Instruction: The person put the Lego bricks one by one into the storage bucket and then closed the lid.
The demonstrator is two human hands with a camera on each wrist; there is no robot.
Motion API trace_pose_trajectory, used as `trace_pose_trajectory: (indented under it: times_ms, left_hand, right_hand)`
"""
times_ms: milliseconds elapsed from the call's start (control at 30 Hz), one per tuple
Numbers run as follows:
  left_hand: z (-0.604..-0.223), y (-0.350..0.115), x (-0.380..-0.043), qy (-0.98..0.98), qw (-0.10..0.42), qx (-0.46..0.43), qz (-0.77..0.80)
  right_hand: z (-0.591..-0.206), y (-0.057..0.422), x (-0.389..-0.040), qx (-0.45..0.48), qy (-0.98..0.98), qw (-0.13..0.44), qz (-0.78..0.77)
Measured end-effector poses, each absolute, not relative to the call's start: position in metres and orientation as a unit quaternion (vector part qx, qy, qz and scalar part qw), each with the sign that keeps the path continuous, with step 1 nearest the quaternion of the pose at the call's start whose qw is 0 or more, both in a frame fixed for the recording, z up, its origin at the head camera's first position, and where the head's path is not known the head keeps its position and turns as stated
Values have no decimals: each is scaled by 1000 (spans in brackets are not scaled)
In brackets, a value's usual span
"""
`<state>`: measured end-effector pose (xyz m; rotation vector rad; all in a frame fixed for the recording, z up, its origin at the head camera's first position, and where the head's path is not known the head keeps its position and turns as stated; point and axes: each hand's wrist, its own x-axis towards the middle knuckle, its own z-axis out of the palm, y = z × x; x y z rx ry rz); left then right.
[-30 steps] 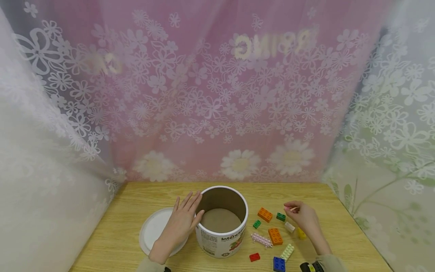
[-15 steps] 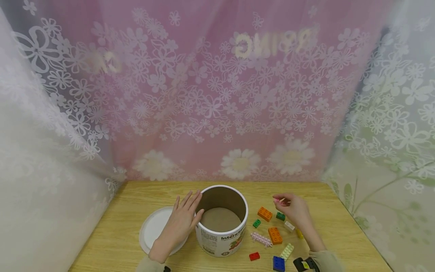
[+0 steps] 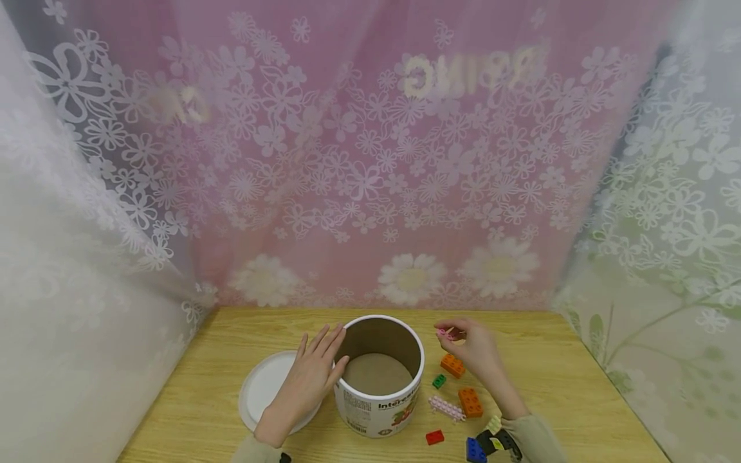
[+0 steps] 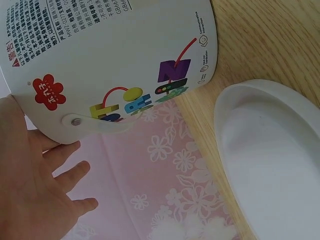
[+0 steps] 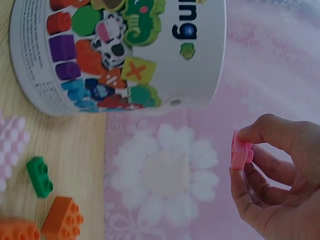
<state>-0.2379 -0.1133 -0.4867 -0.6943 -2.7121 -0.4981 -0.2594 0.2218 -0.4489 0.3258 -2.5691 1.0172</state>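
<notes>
A white cylindrical bucket (image 3: pixel 379 421) with printed sides stands uncovered on the table, and its visible inner floor is bare. My left hand (image 3: pixel 309 379) rests against the bucket's left rim, fingers straight and spread. Between thumb and fingertips, my right hand (image 3: pixel 477 350) pinches a small pink toy brick (image 5: pixel 240 152), raised to the right of the bucket. In the right wrist view the brick's stud points toward the palm. Below this hand lie two orange bricks (image 3: pixel 470 402) and a small green brick (image 3: pixel 439 381).
Left of the bucket lies its round white lid (image 3: pixel 260 389), partly behind my left arm. A long pale-pink brick (image 3: pixel 446 408), a red brick (image 3: pixel 435 437), a blue brick (image 3: pixel 475 451) and a pale-yellow brick (image 3: pixel 494 423) lie to the right. Flowered curtains (image 3: pixel 370 193) surround the table (image 3: pixel 191 386).
My right hand has carried the pink brick leftward and slightly away, toward the bucket. Its forearm now covers some bricks that were visible before. The left hand stays on the rim.
</notes>
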Motion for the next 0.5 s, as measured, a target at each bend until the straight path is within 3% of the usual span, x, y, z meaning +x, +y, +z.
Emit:
trace_pose_trajectory:
  times_ms: [500]
  left_hand:
    - [-486,-113,-238,-944,151,-242,-165]
  right_hand:
    - [-440,173,-275,193,-881,179,392]
